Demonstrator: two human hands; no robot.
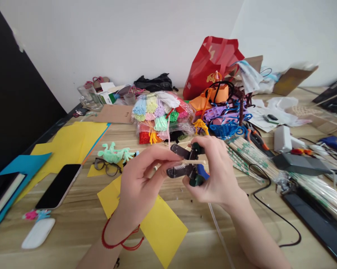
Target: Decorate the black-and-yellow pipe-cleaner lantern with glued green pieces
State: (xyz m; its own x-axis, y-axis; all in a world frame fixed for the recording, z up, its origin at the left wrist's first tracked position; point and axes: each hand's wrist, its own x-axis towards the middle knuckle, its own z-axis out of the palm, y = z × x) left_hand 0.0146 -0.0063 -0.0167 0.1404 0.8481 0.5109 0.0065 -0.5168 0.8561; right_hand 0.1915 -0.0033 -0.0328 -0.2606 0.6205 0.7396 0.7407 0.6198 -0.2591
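Note:
Both my hands are raised over the middle of the table. In my right hand (217, 170) is a black plier-like tool (177, 172) with toothed jaws and dark green grips, its jaws spread apart and pointing left. My left hand (146, 173) is closed, thumb and fingers pinching a thin pale stick (195, 162) that runs across between the jaws. The fingers hide the stick's left part. Under my hands lies a yellow paper sheet (165, 228). Something blue (202, 172) shows behind the tool.
At the back are bagged colourful pipe cleaners (161, 116) and a red bag (213, 67). On the left lie a phone (58, 186), yellow paper (73, 138), glasses (108, 167) and a white case (38, 233). Wrapped sticks (249, 157), pliers (258, 140) and a black cable (283, 224) lie right.

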